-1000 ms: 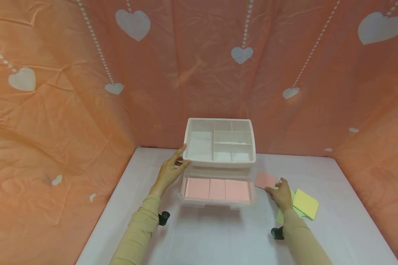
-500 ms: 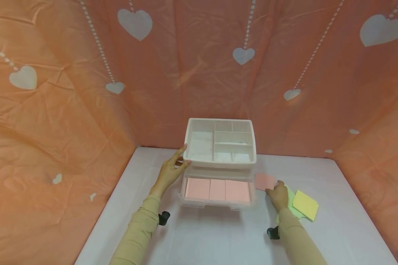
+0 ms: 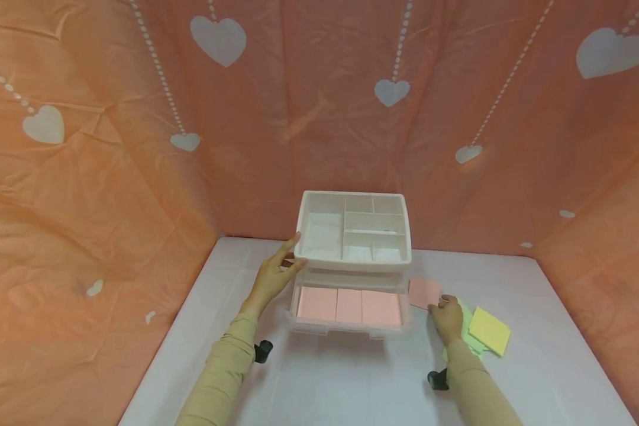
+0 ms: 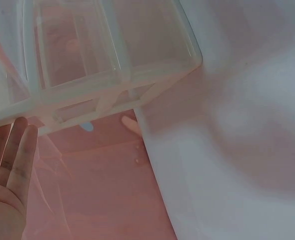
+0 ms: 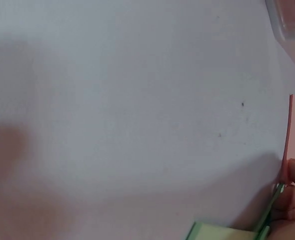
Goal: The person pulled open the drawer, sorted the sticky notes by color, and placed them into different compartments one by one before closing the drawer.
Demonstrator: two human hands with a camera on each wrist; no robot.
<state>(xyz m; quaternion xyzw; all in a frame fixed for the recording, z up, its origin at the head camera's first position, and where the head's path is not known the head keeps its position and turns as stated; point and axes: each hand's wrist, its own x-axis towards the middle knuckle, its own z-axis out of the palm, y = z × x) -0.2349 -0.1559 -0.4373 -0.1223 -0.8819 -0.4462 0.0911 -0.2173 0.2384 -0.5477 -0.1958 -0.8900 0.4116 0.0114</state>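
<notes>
A white plastic desk organizer point(image 3: 353, 265) with a divided top tray stands at the back middle of the table. Its clear lower drawer point(image 3: 347, 328) is pulled out, and pink sticky notes point(image 3: 318, 304) lie in it side by side. My left hand point(image 3: 270, 278) rests against the organizer's left side near the front corner; in the left wrist view its fingers point(image 4: 22, 155) are straight and touch the case's edge. To the drawer's right, my right hand point(image 3: 448, 319) pinches a pink sticky note pad point(image 3: 425, 293) by its near right edge; most of the curled fingers are hidden.
Green sticky notes point(image 3: 474, 336) lie partly under my right forearm, with a yellow sticky note pad point(image 3: 490, 331) over them. A white cloth covers the table point(image 3: 319, 384). Orange fabric point(image 3: 346, 136) with hearts hangs at the back and sides. Black wrist camera mounts point(image 3: 263, 351) jut inward.
My right hand has shifted slightly left and nearer to me, with the pink pad turned a little. The left hand has stayed on the organizer.
</notes>
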